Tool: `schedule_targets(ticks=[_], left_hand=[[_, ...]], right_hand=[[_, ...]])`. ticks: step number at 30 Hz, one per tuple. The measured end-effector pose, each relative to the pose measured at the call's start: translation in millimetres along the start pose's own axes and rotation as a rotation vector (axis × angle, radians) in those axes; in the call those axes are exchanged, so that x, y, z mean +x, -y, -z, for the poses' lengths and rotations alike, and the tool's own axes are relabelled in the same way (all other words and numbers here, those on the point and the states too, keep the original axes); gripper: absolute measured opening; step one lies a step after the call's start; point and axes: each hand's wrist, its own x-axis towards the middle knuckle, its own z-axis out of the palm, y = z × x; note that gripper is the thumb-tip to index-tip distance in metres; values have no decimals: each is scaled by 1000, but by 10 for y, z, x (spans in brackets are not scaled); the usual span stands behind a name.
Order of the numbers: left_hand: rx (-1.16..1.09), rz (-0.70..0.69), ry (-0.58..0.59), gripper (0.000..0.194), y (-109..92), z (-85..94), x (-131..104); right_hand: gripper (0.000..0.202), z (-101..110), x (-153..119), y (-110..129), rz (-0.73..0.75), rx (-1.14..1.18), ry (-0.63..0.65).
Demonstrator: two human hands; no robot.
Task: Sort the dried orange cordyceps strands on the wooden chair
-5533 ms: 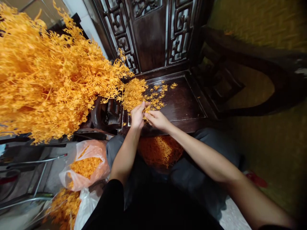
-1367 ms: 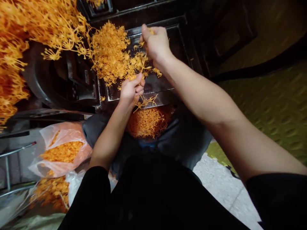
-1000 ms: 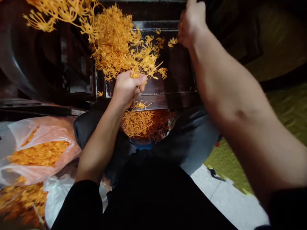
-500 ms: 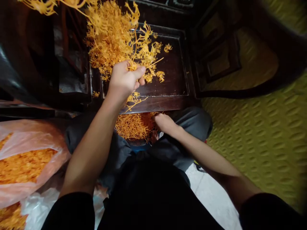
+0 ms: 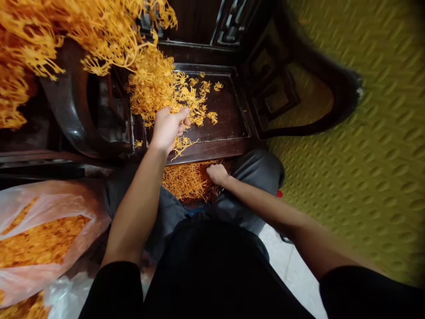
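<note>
My left hand (image 5: 168, 127) is closed, thumb against fingers, with an orange branched plastic piece (image 5: 174, 108) showing at its fingertips. It hovers at the near edge of a heap of orange claw-shaped plastic pieces (image 5: 151, 84) on a dark wooden chair seat (image 5: 227, 119). Several loose pieces (image 5: 199, 95) lie right of the heap, and thin stems (image 5: 182, 148) lie near the seat's front edge. Below that edge, between my knees, my right hand (image 5: 217, 174) is curled beside a mass of thin orange stems (image 5: 182, 180); whatever its fingers hold is hidden.
More orange branched pieces (image 5: 106, 33) hang over the chair's curved left armrest (image 5: 75, 106). A pinkish plastic bag (image 5: 76, 199) with orange bits sits at my left, a clear bag (image 5: 68, 290) below it. The right armrest (image 5: 335, 102) borders a yellow textured surface (image 5: 358, 186).
My view has shifted left and up, bringing more orange pieces into sight. The thin stem sticking out of my left hand no longer shows. My right hand stays low by the stems.
</note>
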Motion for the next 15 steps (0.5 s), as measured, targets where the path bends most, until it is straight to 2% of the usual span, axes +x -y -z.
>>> schedule_targets(ticks=[8,15], left_hand=[[-45,-21,33,16,-8,41,-3],[-36,-5,52,15,-29,34,-24]], right_hand=[[38,-108,80,-13,30,-46,13],[37,-115,121,-55,57,-24,17]])
